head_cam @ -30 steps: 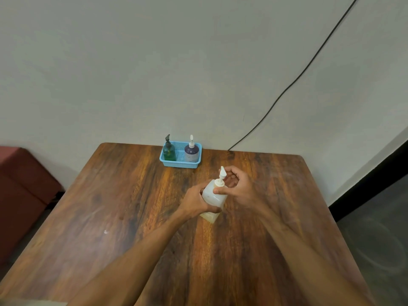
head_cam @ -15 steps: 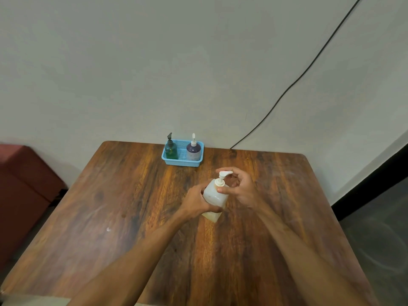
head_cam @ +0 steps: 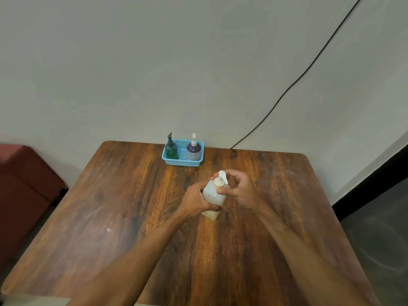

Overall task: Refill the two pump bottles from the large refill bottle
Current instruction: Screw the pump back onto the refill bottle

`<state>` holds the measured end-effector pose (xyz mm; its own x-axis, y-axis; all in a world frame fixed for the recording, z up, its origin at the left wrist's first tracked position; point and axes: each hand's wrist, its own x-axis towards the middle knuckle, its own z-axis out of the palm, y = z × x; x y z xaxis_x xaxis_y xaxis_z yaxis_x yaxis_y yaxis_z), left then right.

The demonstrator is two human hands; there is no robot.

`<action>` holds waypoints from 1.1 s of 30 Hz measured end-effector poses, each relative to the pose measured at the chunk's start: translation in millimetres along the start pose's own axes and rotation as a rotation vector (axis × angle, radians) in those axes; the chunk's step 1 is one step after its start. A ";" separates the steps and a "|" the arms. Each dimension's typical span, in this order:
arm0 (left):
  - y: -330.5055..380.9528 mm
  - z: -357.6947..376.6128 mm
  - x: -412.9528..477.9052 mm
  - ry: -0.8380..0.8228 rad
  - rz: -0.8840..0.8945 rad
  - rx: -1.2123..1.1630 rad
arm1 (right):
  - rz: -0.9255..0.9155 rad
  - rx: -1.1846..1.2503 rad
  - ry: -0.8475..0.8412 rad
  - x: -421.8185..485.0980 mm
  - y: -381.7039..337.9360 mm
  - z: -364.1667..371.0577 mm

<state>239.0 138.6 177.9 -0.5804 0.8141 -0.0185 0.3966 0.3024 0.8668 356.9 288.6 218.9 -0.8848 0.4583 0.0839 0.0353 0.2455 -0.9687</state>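
A white refill bottle (head_cam: 213,195) with a white pump top (head_cam: 221,178) stands on the wooden table (head_cam: 132,206) near its middle. My left hand (head_cam: 195,200) wraps around the bottle's body. My right hand (head_cam: 239,189) pinches the collar of the pump top with thumb and fingers. A pale yellowish liquid shows in the bottle's lower part. At the table's far edge a blue basket (head_cam: 183,161) holds a green pump bottle (head_cam: 171,149) with a dark pump and a purple pump bottle (head_cam: 193,150) with a white pump.
A black cable (head_cam: 293,83) runs down the wall to the table's far edge. A dark red seat (head_cam: 22,184) stands left of the table. Dark floor (head_cam: 379,228) lies to the right. The table's near half is bare wood.
The pump spout has turned under my right hand, from pointing up, to pointing right, to pointing toward me. My left hand keeps its hold on the bottle. The view shifted slightly.
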 end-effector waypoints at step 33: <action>12.4 4.4 -9.3 0.220 -0.018 0.020 | 0.111 -0.195 0.458 3.4 15.9 38.1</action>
<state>252.4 137.0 186.6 -0.7279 0.6813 0.0771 0.3971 0.3273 0.8574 336.8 261.5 194.9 -0.5782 0.8073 0.1184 0.2425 0.3085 -0.9198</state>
